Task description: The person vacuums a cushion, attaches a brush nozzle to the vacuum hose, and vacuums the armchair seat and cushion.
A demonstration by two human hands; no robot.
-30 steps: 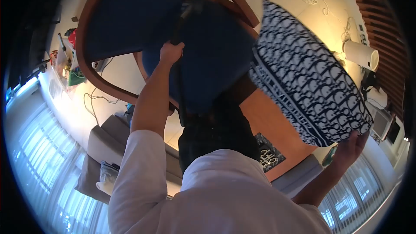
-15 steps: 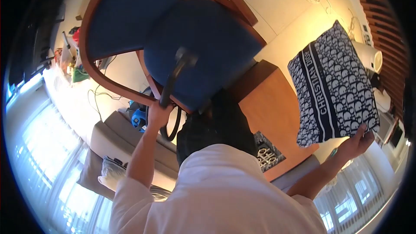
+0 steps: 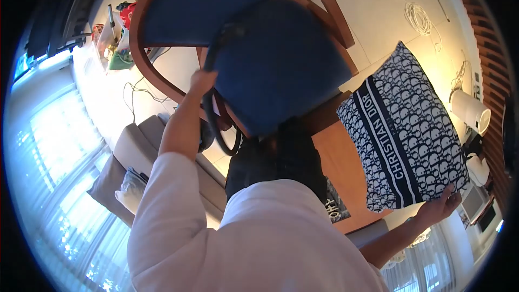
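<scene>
My left hand (image 3: 203,82) is wrapped around the handle end of a black vacuum hose (image 3: 212,125). The hose loops down beside my leg, and its dark, blurred front end reaches over the seat of a blue armchair (image 3: 281,70) with a wooden frame. On the right, my right hand (image 3: 439,207) grips the lower corner of a black-and-white patterned cushion (image 3: 416,135) with a lettered band. The cushion hangs in front of me, covering part of the wooden table behind it.
A brown wooden table (image 3: 348,176) stands by my legs. A grey sofa (image 3: 141,148) lies to the left. Beyond the chair are bags of items (image 3: 120,54) and a loose cable (image 3: 141,89). A coiled white cable (image 3: 419,19) and a white cylinder (image 3: 470,111) are at the right.
My left hand has pushed the hose forward, up over the chair seat. The cushion has shifted slightly left and down in view with my right hand still gripping it.
</scene>
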